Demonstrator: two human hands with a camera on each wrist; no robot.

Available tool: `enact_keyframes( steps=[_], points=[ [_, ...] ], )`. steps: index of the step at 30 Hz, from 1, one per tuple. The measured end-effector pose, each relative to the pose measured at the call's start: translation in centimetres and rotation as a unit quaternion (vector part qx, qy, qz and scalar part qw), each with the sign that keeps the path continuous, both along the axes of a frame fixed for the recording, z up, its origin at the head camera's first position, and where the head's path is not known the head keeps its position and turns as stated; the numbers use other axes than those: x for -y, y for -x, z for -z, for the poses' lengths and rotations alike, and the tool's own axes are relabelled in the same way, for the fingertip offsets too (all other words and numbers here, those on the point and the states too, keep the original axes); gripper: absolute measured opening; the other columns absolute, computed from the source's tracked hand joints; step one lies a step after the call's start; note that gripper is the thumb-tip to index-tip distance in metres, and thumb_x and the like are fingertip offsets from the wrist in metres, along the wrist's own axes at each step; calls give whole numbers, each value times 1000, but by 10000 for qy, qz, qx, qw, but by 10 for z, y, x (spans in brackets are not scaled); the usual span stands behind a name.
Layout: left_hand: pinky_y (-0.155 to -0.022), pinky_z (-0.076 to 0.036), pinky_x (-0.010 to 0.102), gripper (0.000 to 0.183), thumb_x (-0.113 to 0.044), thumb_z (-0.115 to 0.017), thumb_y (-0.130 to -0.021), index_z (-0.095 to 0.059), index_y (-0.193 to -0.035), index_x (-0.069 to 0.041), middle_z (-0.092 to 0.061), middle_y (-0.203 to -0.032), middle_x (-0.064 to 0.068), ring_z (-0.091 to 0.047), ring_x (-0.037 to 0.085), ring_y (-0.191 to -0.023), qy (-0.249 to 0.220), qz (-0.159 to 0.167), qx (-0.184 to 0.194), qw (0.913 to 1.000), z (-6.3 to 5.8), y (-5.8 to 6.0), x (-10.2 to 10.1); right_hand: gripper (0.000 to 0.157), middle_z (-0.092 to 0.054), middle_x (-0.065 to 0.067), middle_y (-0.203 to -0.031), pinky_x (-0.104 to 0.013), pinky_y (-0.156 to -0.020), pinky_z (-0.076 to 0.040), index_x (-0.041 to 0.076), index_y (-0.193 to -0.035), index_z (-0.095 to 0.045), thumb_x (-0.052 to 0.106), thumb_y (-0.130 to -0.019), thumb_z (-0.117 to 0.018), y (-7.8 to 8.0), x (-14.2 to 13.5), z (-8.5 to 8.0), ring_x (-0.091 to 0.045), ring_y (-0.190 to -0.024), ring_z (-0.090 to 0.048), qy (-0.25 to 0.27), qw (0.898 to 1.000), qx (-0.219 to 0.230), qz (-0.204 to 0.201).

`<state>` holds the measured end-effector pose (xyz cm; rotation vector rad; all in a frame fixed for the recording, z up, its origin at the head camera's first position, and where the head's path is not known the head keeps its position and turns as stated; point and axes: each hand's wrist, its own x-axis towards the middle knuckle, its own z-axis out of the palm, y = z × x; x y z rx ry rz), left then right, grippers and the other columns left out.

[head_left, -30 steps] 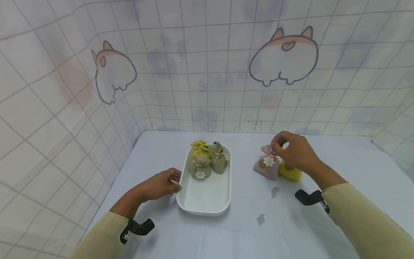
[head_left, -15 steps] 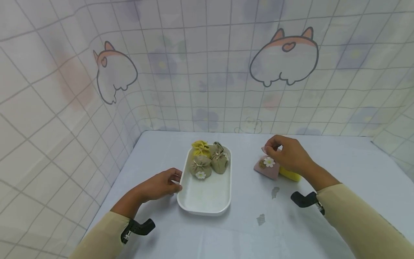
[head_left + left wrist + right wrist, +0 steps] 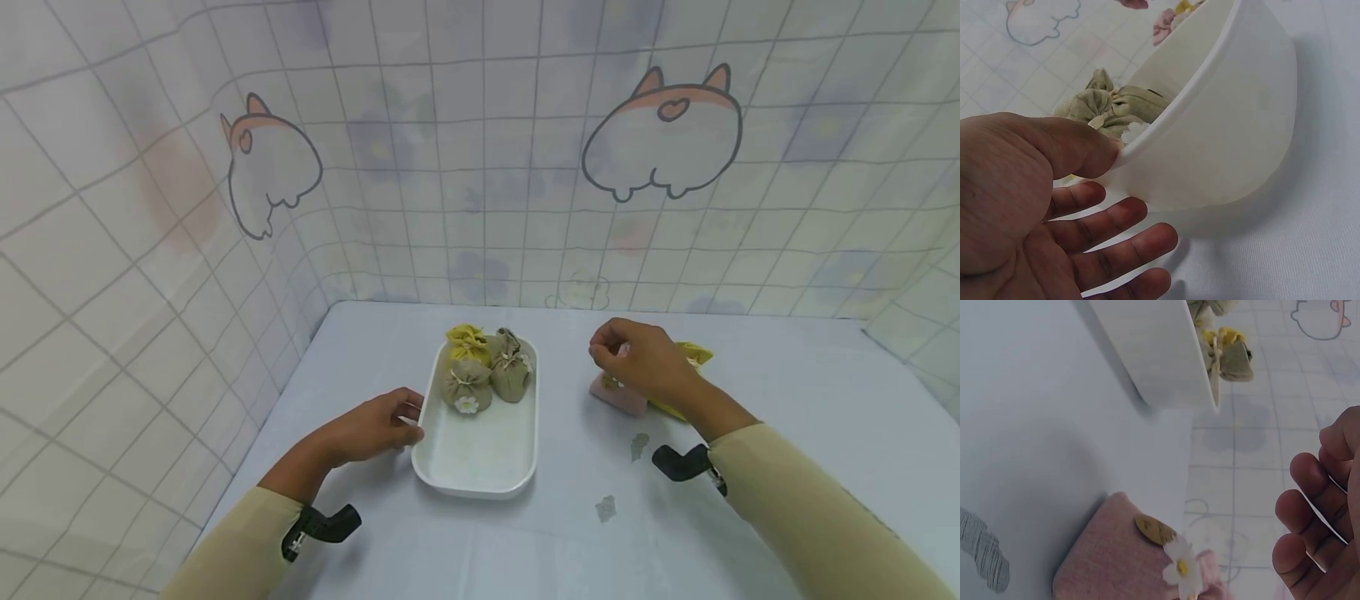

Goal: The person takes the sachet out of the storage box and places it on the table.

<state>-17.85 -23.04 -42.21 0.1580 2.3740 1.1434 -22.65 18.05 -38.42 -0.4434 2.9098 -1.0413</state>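
Observation:
My left hand (image 3: 378, 427) touches the left side of a white tray (image 3: 476, 458). In the left wrist view its thumb lies at the rim, with the other fingers relaxed outside the wall. Grouped at the tray's far end are a yellow drawstring sachet (image 3: 467, 342) and two grey-beige ones, a front sachet (image 3: 467, 383) and a right-hand sachet (image 3: 510, 375). Over a pink sachet (image 3: 618, 398) hovers my right hand (image 3: 641, 358), fingers loosely curled and holding nothing. That pink sachet (image 3: 1116, 556) bears a white flower and a brown tag. Behind the hand, another yellow sachet (image 3: 696, 354) is partly hidden.
A white cloth covers the table (image 3: 525, 542). Two grey patches, a nearer patch (image 3: 605, 508) and a farther patch (image 3: 639, 447), mark it right of the tray. A tile-patterned curtain (image 3: 480, 167) with cartoon animals hangs behind and at the left.
My right hand has moved left and slightly towards me, across the pink sachet, uncovering more of the yellow one. The sachets and my left hand at the tray have stayed put.

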Motion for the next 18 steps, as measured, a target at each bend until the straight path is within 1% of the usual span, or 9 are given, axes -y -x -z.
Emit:
enact_keyframes(
  steps=[2, 6, 8, 11, 13, 15, 16, 18],
  points=[
    [-90, -55, 41, 45, -19, -72, -96, -55, -136, -10, -63, -131, 4, -64, 20, -111, -2, -13, 18, 10000, 0, 0, 0, 15, -68, 0, -99, -37, -77, -51, 16, -107, -68, 29, -101, -64, 1, 4, 2, -21, -91, -60, 15, 10000, 79, 17],
    [-90, -55, 41, 45, -19, -73, -96, -55, -137, -10, -63, -130, 4, -64, 20, -110, 10, -42, 33, 10000, 1, 0, -1, 15, -67, 0, -98, -36, -70, -52, 17, -107, -68, 29, -100, -65, 3, 11, 6, -21, -88, -60, 61, 9999, 82, -38],
    [-91, -55, 42, 46, -19, -73, -96, -55, -137, -11, -63, -130, 4, -64, 20, -110, 31, -41, 28, 10000, 1, 1, -1, 14, -67, 1, -98, -37, -72, -51, 17, -107, -68, 29, -99, -65, 3, 14, 8, -20, -89, -60, 7, 10000, 7, -61],
    [-91, -55, 42, 45, -19, -72, -96, -55, -137, -11, -63, -131, 4, -64, 20, -110, 26, -26, 26, 10000, 2, 1, -1, 15, -67, 1, -99, -39, -78, -50, 18, -107, -68, 30, -99, -66, 5, 18, 12, -20, -93, -60, -97, 9999, -72, -85],
    [-91, -55, 42, 45, -19, -73, -96, -55, -137, -11, -63, -130, 4, -64, 20, -110, 8, -30, 25, 10000, 2, 1, -1, 16, -67, 2, -99, -41, -81, -49, 19, -108, -68, 32, -99, -66, 6, 22, 13, -20, -94, -60, -194, 9998, -89, -56],
    [-91, -55, 42, 45, -18, -73, -96, -55, -136, -10, -63, -130, 4, -64, 20, -110, -14, -42, 23, 10000, 2, 1, -1, 16, -67, 3, -100, -46, -84, -47, 21, -108, -68, 35, -99, -66, 7, 25, 15, -19, -94, -60, -255, 9997, -63, -3],
    [-91, -55, 42, 45, -18, -73, -96, -55, -136, -10, -63, -130, 4, -64, 20, -109, -13, -46, 17, 10000, 2, 1, 0, 16, -67, 4, -100, -49, -86, -46, 22, -108, -68, 36, -99, -66, 7, 26, 16, -19, -94, -61, -289, 9996, -63, 25],
    [-91, -55, 42, 45, -18, -73, -95, -55, -136, -10, -63, -129, 4, -64, 20, -109, -3, -59, 17, 10000, 1, 0, -1, 16, -68, 6, -100, -59, -91, -40, 24, -108, -68, 37, -98, -66, 7, 29, 17, -19, -94, -61, -350, 9993, -72, 58]
  ],
)
